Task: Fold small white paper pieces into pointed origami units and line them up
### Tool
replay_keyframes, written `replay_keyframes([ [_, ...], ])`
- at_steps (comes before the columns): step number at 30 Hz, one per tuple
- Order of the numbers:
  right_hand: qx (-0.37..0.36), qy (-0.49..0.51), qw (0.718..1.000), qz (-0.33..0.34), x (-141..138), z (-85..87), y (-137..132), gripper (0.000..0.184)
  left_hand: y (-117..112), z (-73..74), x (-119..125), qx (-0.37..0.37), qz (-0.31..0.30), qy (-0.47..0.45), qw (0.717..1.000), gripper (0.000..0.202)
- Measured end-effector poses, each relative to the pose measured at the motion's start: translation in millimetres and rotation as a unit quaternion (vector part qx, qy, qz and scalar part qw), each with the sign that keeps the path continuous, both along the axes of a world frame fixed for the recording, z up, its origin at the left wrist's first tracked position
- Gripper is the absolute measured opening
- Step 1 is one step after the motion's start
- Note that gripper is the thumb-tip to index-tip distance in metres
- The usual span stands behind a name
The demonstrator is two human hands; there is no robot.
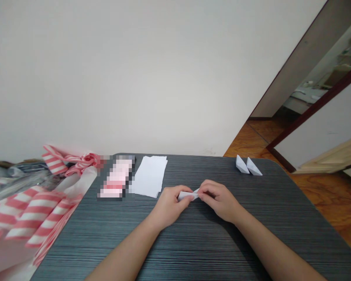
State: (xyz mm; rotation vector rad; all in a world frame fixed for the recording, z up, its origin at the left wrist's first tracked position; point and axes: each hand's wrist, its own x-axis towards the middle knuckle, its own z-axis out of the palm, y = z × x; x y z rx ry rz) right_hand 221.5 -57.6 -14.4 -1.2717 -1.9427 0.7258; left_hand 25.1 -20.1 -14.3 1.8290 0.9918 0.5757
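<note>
Between my two hands is a small piece of folded white paper (186, 194), held just over the middle of the dark table (175, 249). My left hand (172, 201) pinches its left side, thumb in front and fingers behind. With thumb and fingertips, my right hand (218, 197) grips the right end, where a narrow flap angles upward. The fingers hide part of the folds. Two folded white paper pieces with pointed tips, a left one (242, 164) and a right one (254, 168), stand side by side at the table's far right.
A stack of white paper sheets (150, 175) lies at the far left of the table, beside a blurred-out pinkish rectangle (117, 177). Red-and-white striped cloth (32, 214) is heaped off the left edge. A pale wall (152, 78) rises behind; wooden floor (330, 199) shows at right.
</note>
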Motion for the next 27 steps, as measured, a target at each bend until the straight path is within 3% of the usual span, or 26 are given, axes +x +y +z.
replay_keyframes([
  [5,-0.03,0.026,0.999,-0.034,-1.1,-10.4,-2.4,0.009,0.4,-1.3,-0.2,0.002,-0.001,-0.002,1.0,0.023],
  [11,-0.104,0.141,0.983,-0.056,-2.1,-20.3,-4.3,0.026,-1.7,-0.4,-0.1,-0.016,0.0,-0.03,0.999,0.022],
  [14,-0.128,0.103,0.985,-0.05,-0.7,-17.6,-3.2,0.012,-2.1,0.7,-0.8,-0.014,0.001,-0.03,0.999,0.021],
  [19,-0.149,0.074,0.985,-0.045,0.8,-10.6,-3.2,0.021,-1.1,-2.6,-0.3,-0.051,-0.002,-0.051,0.997,0.022],
  [24,-0.145,0.065,0.987,-0.021,-0.8,-5.8,-5.0,0.024,-1.1,-0.4,0.7,-0.097,0.01,-0.06,0.993,0.036],
  [27,-0.146,0.066,0.987,-0.01,-2.2,-5.1,-4.8,0.024,-2.5,5.6,0.6,-0.117,-0.034,-0.057,0.991,0.03],
])
